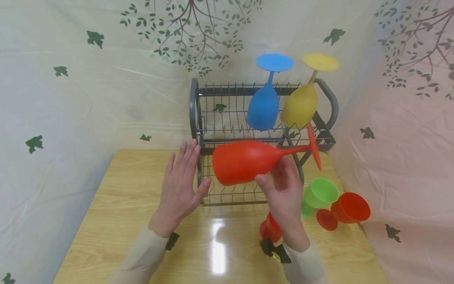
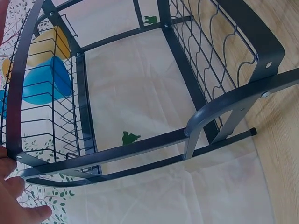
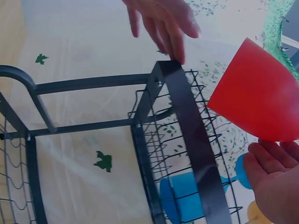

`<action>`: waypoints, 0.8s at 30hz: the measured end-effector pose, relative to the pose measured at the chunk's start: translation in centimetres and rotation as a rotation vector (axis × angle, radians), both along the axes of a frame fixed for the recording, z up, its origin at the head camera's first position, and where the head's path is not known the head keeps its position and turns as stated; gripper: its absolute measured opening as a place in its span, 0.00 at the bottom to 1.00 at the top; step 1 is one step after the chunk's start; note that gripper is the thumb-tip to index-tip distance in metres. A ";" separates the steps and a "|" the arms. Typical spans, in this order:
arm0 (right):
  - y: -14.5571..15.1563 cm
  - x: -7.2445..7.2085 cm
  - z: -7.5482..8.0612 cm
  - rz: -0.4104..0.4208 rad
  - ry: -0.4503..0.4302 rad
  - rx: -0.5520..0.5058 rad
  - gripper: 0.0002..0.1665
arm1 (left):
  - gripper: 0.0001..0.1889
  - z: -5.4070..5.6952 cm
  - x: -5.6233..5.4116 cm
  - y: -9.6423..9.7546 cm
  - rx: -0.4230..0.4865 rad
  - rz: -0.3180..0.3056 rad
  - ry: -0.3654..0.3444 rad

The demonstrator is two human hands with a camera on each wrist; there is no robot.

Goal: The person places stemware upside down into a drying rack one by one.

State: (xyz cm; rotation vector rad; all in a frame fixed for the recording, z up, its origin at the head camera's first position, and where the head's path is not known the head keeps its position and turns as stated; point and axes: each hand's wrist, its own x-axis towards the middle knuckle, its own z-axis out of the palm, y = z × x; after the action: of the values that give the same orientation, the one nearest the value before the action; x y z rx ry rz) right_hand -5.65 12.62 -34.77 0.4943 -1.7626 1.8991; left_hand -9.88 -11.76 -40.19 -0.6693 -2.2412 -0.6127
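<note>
A red plastic wine glass lies sideways in the air in front of the dish rack, its mouth to the left and its foot to the right. My right hand holds it from below, thumb near the bowl and fingers behind it by the stem. In the right wrist view the fingers reach the underside of the bowl. My left hand is at the rack's left end with fingers extended, fingertips right at the frame. On the upper tier, a blue wine glass and a yellow wine glass stand upside down.
Right of the rack, a green goblet and a red goblet are on the wooden table. Another red goblet is partly hidden by my right wrist. A leaf-patterned sheet hangs behind and beside the table.
</note>
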 end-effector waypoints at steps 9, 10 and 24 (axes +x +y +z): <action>0.0 -0.7 2.2 -0.006 0.046 0.021 0.31 | 0.43 0.1 -0.1 0.0 -0.017 0.011 0.016; 0.0 -0.7 2.4 -0.006 0.046 0.025 0.31 | 0.43 0.2 -0.1 0.0 -0.018 0.010 0.017; 0.8 -3.1 5.8 -0.018 0.190 0.125 0.39 | 0.43 0.3 0.0 0.0 -0.019 0.012 0.023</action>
State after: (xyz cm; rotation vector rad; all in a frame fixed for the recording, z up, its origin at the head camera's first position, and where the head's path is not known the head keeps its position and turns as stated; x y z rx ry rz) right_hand -8.73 13.40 -28.96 0.6787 -1.7597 1.6769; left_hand -9.85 -11.76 -39.90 -0.6688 -2.2309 -0.5762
